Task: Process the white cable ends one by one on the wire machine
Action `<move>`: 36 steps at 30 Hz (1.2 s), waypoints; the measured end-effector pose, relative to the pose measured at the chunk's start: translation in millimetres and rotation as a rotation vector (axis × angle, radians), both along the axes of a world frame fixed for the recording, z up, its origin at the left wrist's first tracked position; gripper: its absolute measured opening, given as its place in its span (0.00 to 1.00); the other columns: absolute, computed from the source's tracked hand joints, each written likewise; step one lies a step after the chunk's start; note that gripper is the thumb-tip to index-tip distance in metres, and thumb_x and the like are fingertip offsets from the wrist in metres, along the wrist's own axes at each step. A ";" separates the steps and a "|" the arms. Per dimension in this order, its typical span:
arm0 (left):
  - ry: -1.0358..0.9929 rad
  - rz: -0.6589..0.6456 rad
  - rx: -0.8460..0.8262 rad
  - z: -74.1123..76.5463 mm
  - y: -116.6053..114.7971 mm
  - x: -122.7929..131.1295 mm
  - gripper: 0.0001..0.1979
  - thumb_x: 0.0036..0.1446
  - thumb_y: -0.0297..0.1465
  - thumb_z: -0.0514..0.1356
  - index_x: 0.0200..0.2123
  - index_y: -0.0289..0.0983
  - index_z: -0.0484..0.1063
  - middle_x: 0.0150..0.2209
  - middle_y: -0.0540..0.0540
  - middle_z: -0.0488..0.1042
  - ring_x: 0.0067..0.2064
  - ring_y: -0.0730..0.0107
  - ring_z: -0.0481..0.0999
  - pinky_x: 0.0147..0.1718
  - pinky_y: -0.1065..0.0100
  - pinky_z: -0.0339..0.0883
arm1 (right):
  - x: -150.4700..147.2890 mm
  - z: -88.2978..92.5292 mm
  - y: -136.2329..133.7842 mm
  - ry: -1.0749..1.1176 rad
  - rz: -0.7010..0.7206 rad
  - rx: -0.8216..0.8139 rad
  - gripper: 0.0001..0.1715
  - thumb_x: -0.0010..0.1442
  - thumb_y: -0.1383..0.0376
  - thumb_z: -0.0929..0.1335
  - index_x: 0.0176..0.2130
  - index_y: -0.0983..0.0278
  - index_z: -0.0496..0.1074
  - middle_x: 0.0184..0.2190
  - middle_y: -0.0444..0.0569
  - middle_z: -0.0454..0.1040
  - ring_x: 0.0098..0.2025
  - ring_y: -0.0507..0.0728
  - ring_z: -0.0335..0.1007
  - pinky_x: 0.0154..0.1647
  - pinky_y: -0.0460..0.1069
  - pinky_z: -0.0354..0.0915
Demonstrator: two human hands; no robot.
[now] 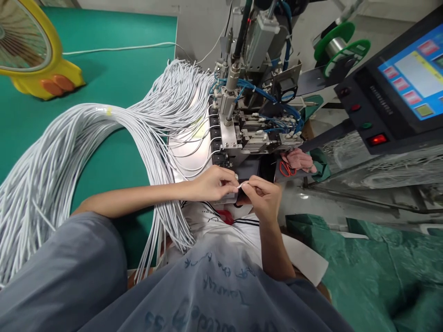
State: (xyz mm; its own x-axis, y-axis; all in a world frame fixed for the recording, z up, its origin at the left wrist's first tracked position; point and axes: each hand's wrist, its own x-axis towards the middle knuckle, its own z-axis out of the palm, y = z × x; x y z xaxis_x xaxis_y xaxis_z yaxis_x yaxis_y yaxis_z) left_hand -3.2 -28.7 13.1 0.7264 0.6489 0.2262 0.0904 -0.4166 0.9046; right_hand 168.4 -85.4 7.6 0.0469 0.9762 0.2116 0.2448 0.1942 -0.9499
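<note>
My left hand [215,182] and my right hand [263,195] meet just in front of the machine head [249,124], both with fingers pinched together. Between their fingertips runs the end of a thin white wire [241,186], which both hands grip. A large bundle of white wires [79,152] drapes over the green table [114,78] to my left and hangs down past my left forearm. Several single wires run from the bundle into the black slots on the machine's left side [215,133].
A control panel with a blue touchscreen [413,76] and a lit red switch [377,139] stands at the right. Green reels [341,44] sit behind the machine. A yellow fan [31,46] is at far left. Green cloth [374,263] lies at the lower right. Red-handled scissors [284,168] lie beside the machine.
</note>
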 end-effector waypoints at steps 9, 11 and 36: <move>0.263 0.010 0.704 -7.4 11.1 -6.4 0.13 0.61 0.25 0.50 0.36 0.31 0.75 0.27 0.45 0.70 0.27 0.75 0.68 0.25 0.73 0.59 | -11.4 -1.7 -1.3 -0.330 -0.175 0.101 0.11 0.55 0.69 0.67 0.22 0.65 0.70 0.17 0.39 0.54 0.19 0.47 0.50 0.20 0.46 0.49; 0.328 0.004 0.829 -8.6 14.9 -7.2 0.13 0.59 0.23 0.49 0.37 0.31 0.74 0.28 0.44 0.71 0.27 0.73 0.68 0.25 0.72 0.58 | -7.2 0.7 4.3 -0.337 -0.102 0.048 0.14 0.55 0.69 0.67 0.19 0.65 0.68 0.16 0.39 0.53 0.19 0.47 0.50 0.21 0.46 0.49; 0.827 0.011 0.617 -30.7 45.7 -4.6 0.13 0.61 0.24 0.50 0.46 0.30 0.70 0.36 0.41 0.69 0.26 0.73 0.71 0.26 0.71 0.65 | 0.5 -76.9 73.6 0.144 -0.036 -0.351 0.12 0.52 0.58 0.67 0.24 0.64 0.69 0.18 0.42 0.65 0.23 0.51 0.59 0.25 0.47 0.57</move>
State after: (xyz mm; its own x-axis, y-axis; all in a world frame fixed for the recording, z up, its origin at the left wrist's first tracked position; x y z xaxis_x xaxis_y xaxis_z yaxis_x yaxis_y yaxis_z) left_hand -7.8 17.0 -17.7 0.8008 0.5972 -0.0453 0.5941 -0.7824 0.1871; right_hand 168.9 -11.8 -69.3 0.0878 0.9853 -0.1462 0.1051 -0.1551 -0.9823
